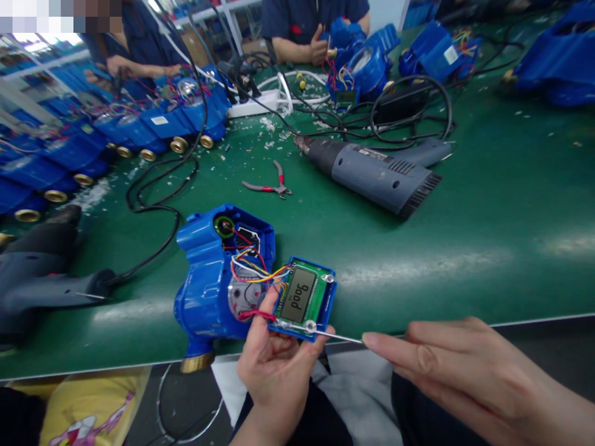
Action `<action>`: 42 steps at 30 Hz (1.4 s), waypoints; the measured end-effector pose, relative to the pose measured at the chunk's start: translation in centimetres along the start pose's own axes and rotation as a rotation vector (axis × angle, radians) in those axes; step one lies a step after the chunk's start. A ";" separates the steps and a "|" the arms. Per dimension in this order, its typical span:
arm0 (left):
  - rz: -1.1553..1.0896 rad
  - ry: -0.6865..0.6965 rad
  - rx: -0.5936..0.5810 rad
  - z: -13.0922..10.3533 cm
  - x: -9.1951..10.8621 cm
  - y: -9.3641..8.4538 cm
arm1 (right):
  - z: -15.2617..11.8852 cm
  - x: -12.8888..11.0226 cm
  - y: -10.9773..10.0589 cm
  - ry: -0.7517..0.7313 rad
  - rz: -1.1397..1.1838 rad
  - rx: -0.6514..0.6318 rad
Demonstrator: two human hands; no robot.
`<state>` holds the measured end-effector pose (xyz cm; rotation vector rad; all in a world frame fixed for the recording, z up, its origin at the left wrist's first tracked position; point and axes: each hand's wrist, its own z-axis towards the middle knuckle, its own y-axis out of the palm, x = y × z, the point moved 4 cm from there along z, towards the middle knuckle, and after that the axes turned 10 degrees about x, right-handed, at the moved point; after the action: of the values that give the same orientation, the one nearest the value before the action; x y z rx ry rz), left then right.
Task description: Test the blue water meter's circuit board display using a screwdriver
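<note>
My left hand [279, 365] grips a small blue display housing with a green circuit board [320, 288] in it, near the bench's front edge. The grey screen [299, 295] reads "good", upside down to me. Coloured wires [260, 272] run from the board to an opened blue water meter [204, 266] with a brass end, lying just left. My right hand [455, 359] is closed around a thin metal-shafted tool [341, 337], which looks like a screwdriver; its handle is hidden. The tool's tip is at the clear round piece [310, 326] on the board's near corner.
Red-handled cutters [272, 186] and a grey heat gun [376, 170] lie beyond; another heat gun [41, 285] is at left. Blue meters [158, 124] line the far left. Cables, a white power strip [255, 104] and two people's hands [318, 46] are across the bench.
</note>
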<state>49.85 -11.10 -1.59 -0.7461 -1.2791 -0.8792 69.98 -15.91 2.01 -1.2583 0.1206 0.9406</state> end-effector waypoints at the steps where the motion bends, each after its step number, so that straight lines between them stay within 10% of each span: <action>1: 0.000 -0.005 0.005 0.0 0.0 0.0 | -0.2 0.0 0.2 0.011 0.006 0.002; 42: 0.054 0.000 0.075 -0.2 0.0 -0.1 | -0.7 1.1 3.7 0.449 0.704 0.045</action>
<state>49.82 -11.32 -1.63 -0.7183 -1.2798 -0.7838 68.49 -15.89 -1.63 -1.3912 0.9816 1.2164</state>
